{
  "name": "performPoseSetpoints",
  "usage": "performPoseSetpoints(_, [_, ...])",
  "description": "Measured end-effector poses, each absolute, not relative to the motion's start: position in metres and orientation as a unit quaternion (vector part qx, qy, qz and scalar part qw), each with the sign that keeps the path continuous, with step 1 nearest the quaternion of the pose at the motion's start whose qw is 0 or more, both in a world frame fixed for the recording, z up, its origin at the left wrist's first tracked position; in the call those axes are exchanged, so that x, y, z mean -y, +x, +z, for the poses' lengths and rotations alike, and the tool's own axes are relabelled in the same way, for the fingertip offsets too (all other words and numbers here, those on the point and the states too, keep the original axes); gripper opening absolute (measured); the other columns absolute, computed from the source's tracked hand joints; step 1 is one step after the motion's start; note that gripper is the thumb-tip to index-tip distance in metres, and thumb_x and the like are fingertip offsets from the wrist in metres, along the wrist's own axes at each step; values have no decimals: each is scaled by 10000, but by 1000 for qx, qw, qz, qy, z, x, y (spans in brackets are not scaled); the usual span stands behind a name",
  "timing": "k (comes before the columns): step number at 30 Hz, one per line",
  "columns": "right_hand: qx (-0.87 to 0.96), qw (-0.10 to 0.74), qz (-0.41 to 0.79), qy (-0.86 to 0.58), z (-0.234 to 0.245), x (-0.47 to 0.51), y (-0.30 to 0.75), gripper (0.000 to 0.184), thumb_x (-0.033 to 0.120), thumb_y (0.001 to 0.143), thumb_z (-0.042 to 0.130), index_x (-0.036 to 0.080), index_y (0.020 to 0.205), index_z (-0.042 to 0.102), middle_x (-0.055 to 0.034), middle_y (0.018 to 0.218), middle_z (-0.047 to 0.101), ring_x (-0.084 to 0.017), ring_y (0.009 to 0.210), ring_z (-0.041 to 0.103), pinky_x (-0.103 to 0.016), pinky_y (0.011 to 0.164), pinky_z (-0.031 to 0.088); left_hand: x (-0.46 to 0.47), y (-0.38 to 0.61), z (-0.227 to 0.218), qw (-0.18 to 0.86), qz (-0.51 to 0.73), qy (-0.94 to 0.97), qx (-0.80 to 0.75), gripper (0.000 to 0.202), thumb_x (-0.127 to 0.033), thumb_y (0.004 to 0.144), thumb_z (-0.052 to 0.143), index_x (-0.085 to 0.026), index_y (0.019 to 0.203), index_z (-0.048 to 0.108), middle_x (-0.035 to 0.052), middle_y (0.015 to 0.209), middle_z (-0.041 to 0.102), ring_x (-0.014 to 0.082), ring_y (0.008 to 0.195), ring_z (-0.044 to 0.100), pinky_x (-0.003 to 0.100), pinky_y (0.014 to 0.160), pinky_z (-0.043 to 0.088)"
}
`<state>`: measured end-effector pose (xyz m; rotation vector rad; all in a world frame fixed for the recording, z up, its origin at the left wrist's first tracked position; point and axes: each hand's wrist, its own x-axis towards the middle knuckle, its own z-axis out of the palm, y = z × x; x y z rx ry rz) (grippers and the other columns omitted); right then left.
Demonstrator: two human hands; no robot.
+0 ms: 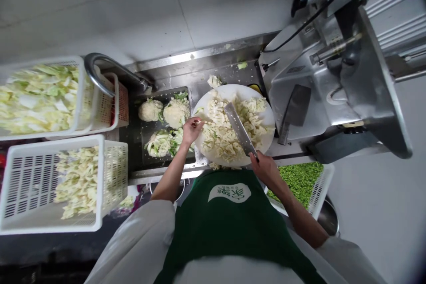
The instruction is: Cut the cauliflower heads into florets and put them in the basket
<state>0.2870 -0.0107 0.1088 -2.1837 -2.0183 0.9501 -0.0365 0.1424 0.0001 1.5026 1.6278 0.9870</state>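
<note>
My right hand (264, 167) grips the dark handle of a cleaver (240, 128). Its blade, specked with white crumbs, points away from me over a round white cutting board (268, 117). Cut cauliflower pieces (222, 135) cover most of that board, under and around the blade. At the board's left edge my left hand (192, 130) has its fingers pinched together beside the pieces; what they hold, if anything, is too small to make out. Left of this hand, whole cauliflower heads (175, 112) with some green leaves sit in the sink (143, 142).
A white basket (115, 177) of cauliflower pieces stands left, below a bin of chopped cabbage (40, 97). The curved faucet (96, 75) reaches over the sink's left side. At right are a metal machine (329, 75), a second cleaver (298, 105) and a basket of chopped greens (296, 182).
</note>
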Motion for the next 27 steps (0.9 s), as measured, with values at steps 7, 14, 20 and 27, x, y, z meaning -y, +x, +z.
performPoseSetpoints(7, [688, -26, 301, -660, 142, -65, 208, 381, 321, 1091, 339, 148, 1095, 679, -133, 920, 769, -228, 815, 704, -284, 680, 402, -115, -32, 8, 380, 434, 487, -655, 516, -542, 817, 790, -215, 1176, 612, 59, 1098, 613, 108, 719, 637, 220, 608, 542])
performPoseSetpoints(14, [726, -45, 284, -625, 141, -103, 139, 366, 276, 1097, 323, 132, 1200, 643, -145, 987, 772, -231, 862, 725, -291, 741, 457, -84, -26, 5, 332, 506, 500, -620, 248, -431, 932, 694, -187, 971, 682, 72, 1054, 587, 153, 906, 652, 256, 744, 600])
performPoseSetpoints(20, [725, -77, 254, -636, 120, -104, 119, 376, 254, 1092, 314, 114, 1200, 646, -161, 973, 767, -243, 860, 732, -304, 752, 484, -84, -26, 2, 322, 511, 512, -610, 169, -340, 953, 658, -180, 987, 701, 77, 1068, 590, 145, 910, 641, 243, 725, 596])
performPoseSetpoints(27, [722, -84, 224, -649, 104, -97, 108, 393, 240, 1086, 317, 77, 1287, 613, -176, 932, 765, -263, 831, 743, -320, 742, 498, -83, -23, -4, 274, 475, 554, -626, 239, -307, 890, 739, -198, 1090, 665, 93, 1152, 553, 204, 1073, 619, 271, 747, 588])
